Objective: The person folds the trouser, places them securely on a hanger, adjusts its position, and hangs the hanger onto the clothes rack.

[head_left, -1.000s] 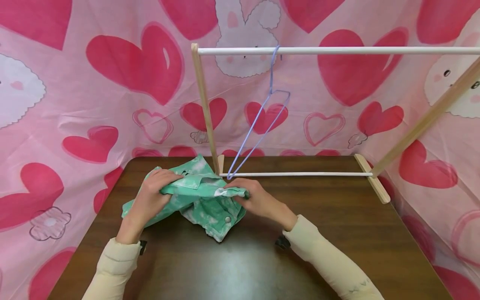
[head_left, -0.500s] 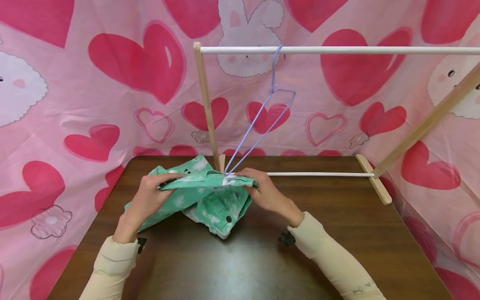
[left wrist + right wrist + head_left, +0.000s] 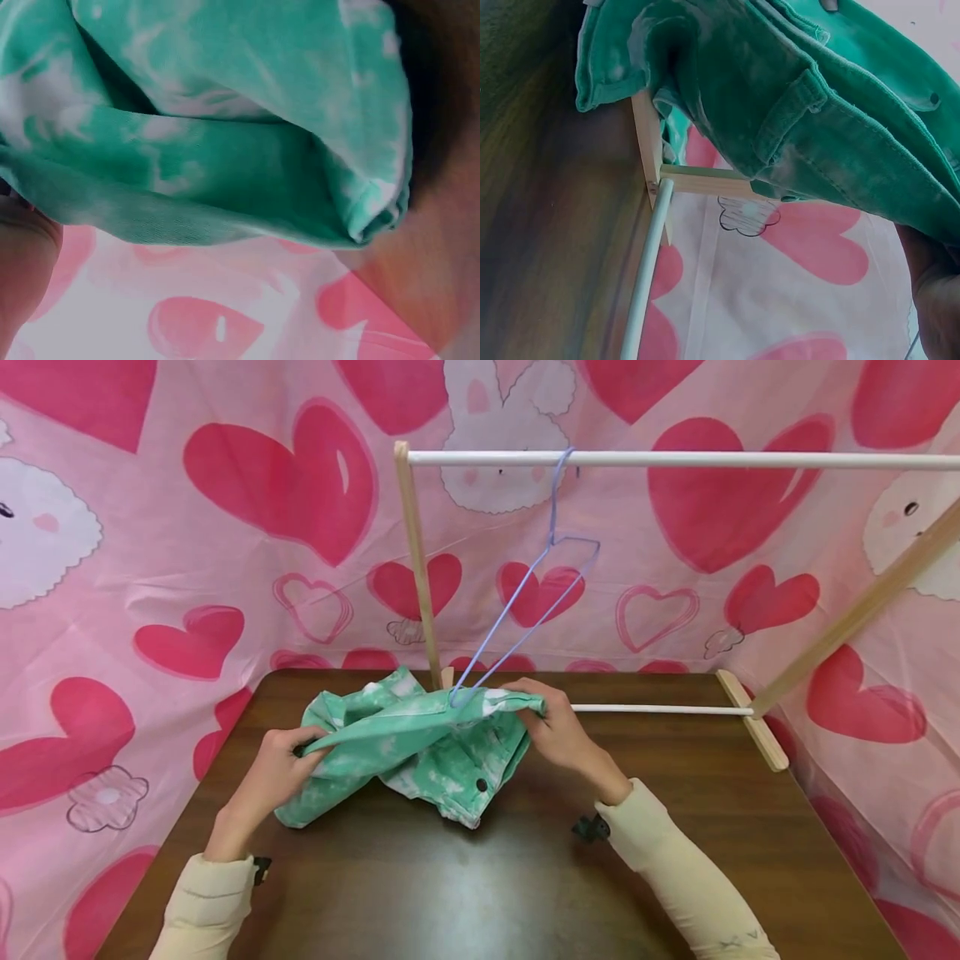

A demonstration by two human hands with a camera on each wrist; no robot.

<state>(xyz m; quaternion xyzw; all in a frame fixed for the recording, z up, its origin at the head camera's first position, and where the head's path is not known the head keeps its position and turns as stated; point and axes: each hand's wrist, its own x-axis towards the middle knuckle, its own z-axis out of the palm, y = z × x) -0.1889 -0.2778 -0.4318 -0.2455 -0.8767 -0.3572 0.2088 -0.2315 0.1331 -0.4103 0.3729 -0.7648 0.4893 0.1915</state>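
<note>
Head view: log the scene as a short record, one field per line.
garment: green-and-white cloth, bunched, held up at its edge
left hand: pinches garment's edge
right hand: grips garment's edge
hanger: hooked on white upper bar; lower end at garment's edge, insertion unclear
table: dark wood
backdrop: pink, hearts and rabbits

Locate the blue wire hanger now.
In the head view, the blue wire hanger hooks over the round white upper rail near its left end, its lower tip overlapping the green-and-white fabric garment.
</note>
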